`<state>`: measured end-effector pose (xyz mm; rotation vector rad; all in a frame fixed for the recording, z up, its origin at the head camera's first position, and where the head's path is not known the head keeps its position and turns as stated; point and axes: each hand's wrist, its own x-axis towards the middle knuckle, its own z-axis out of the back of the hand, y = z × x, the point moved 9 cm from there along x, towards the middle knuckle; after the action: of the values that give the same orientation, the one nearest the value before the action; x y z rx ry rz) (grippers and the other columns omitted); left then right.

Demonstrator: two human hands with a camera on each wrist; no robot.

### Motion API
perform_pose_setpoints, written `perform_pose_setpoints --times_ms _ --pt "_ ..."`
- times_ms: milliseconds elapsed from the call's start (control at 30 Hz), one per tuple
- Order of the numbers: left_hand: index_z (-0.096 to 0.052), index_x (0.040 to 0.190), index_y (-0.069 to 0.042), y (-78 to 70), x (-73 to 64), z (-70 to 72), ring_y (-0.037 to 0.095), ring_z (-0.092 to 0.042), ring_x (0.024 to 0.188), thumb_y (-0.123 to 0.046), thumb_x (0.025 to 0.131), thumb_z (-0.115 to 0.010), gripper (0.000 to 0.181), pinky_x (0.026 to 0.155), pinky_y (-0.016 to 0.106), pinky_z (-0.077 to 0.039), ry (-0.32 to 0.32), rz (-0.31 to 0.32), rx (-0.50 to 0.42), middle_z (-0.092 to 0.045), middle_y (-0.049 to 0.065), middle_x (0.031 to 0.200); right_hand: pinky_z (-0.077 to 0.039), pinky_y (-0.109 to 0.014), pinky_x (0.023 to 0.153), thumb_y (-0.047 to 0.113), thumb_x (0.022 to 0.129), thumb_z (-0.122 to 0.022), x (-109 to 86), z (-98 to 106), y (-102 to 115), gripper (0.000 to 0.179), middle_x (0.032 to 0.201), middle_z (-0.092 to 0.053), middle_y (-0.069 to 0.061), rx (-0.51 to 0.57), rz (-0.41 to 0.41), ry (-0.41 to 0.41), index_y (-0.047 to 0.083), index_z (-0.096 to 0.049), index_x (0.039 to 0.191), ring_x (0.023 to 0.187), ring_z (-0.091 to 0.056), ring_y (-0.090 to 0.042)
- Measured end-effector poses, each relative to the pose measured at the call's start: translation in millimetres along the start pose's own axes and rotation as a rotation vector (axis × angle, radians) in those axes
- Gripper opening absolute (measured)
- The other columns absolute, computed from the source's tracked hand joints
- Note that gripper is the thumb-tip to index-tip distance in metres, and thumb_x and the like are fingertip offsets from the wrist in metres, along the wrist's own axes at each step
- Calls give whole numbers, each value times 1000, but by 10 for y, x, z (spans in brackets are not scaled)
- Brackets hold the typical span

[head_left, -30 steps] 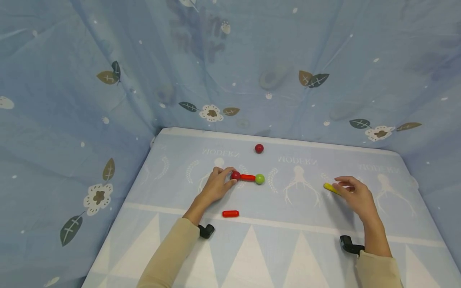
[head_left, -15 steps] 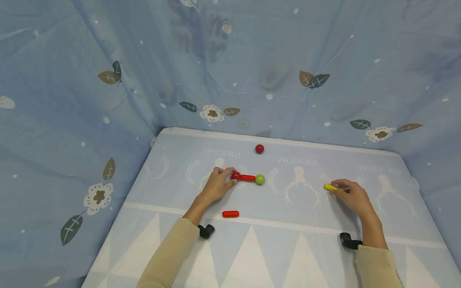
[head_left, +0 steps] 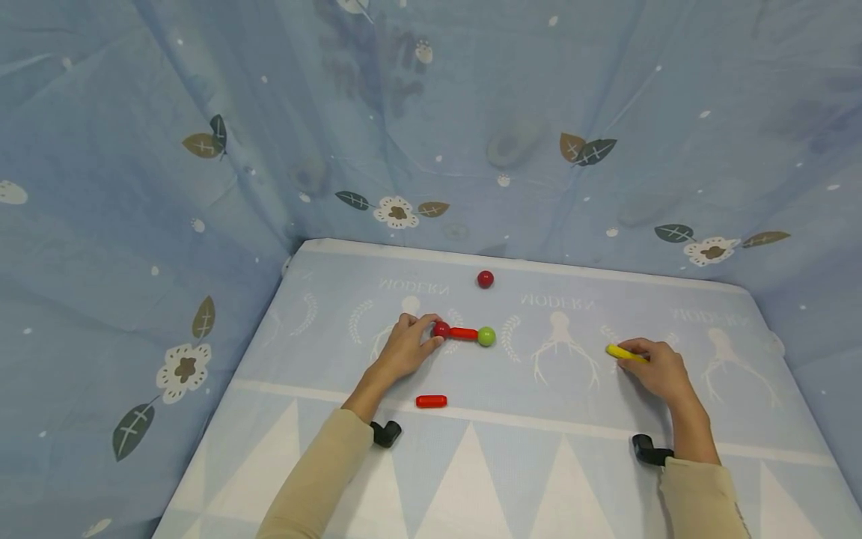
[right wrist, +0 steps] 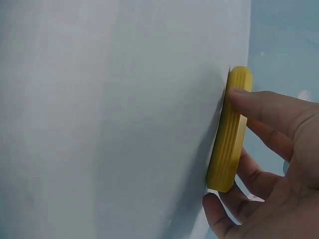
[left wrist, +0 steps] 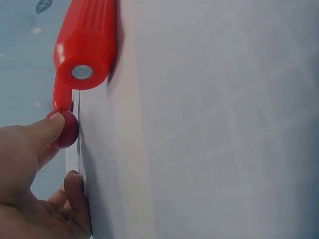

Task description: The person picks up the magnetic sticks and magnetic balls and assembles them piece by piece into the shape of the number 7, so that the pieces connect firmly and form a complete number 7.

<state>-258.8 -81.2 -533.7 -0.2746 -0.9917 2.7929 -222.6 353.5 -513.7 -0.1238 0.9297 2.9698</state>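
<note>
My left hand (head_left: 402,348) pinches a dark red ball (head_left: 441,329) between thumb and fingers. That ball is joined in a line to a red rod (head_left: 464,334), whose other end meets a green ball (head_left: 486,336). My right hand (head_left: 662,369) holds a yellow rod (right wrist: 230,132) between thumb and fingers, close over the tabletop on the right side. In the right wrist view the rod is ribbed along its length. A loose red rod (head_left: 431,401) lies nearer to me, and the left wrist view shows a silvery disc in the end of this red rod (left wrist: 85,50).
Another dark red ball (head_left: 485,279) rests near the back edge of the table. The patterned cloth (head_left: 539,337) covers the tabletop, and blue curtains (head_left: 431,135) rise behind it and at both sides. Black camera mounts (head_left: 650,451) sit at my wrists.
My right hand has shifted slightly left, and its fingers have closed in around the yellow rod. The left hand and the joined pieces have stayed in place.
</note>
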Motion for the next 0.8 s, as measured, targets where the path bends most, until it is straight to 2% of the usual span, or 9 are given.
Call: perform_pose_setpoints --times_ms 200,400,633,800 --pt "-57 139 -23 17 10 -19 28 -48 102 -36 98 -66 44 86 43 -45 1 2 2 -46 15 120 -43 -52 70 11 92 -71 12 -5 -13 32 109 -63 -29 -38 -7 -7 -4 -66 120 93 -58 -44" --pt "-56 140 -23 8 0 -14 29 -48 103 -36 98 -66 45 87 44 -45 1 3 -1 -46 16 122 -39 -64 76 17 94 -70 -24 16 52 36 117 -60 -32 -38 -49 3 -2 -64 124 102 -56 -49" --pt "-56 140 -24 15 3 -7 29 -49 103 -37 98 -66 46 87 44 -45 2 9 2 -45 16 122 -48 -57 76 18 97 -68 -95 11 302 37 120 -58 -33 34 -16 4 -1 -62 128 103 -57 -49" --pt "-56 139 -24 17 8 -8 30 -49 104 -37 98 -66 45 88 45 -45 3 3 3 -45 16 122 -50 -50 75 18 97 -68 -121 -51 488 38 118 -61 -29 70 13 25 0 -61 130 100 -59 -44"
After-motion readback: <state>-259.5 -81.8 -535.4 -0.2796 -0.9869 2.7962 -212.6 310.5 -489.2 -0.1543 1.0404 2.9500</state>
